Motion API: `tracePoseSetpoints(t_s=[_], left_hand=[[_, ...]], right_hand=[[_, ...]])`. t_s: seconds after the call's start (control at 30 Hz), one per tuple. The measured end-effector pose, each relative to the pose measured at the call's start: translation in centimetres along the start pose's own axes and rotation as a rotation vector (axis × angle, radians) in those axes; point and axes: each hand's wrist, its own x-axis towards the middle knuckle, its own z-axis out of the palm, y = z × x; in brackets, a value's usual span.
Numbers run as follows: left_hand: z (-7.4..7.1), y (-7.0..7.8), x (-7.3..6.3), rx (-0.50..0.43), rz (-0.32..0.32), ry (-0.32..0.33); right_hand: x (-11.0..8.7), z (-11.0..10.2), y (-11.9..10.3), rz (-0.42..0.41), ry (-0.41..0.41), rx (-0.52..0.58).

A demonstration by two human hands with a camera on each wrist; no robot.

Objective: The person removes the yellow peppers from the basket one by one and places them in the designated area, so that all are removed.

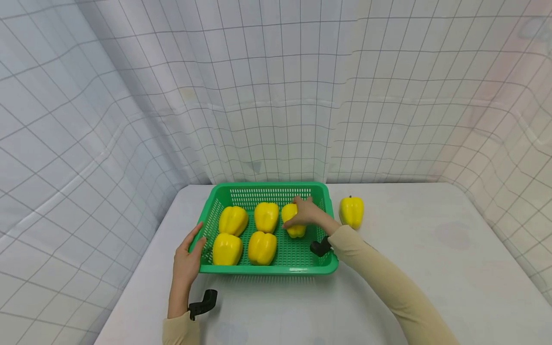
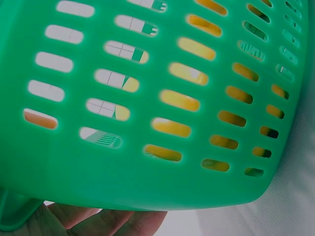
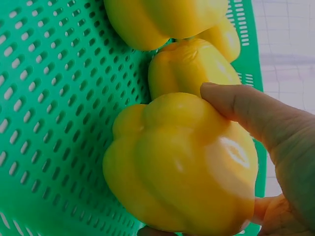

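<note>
Right hand grasping a yellow pepper inside the green basket, toward its right side.
The left hand grips the basket at its left side. A loose hold on the glossy skin could let the held pepper roll into the neighbouring pepper nearer the basket's middle. Its lobed end points toward the basket's near wall, long axis running roughly far-to-near; its stem end is hidden.
</note>
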Motion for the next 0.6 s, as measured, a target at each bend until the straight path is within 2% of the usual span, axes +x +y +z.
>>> tracePoseSetpoints(t_s=[0.4,0.6], left_hand=[[0.04,-0.21,0.09,0.001,0.006,0.005],[0.02,-0.19,0.17,0.004,0.004,0.002]], right_hand=[[-0.59,-0.28,-0.43,-0.023,0.058,0.042],[-0.8,-0.34,-0.42,-0.035,0.096,0.096]])
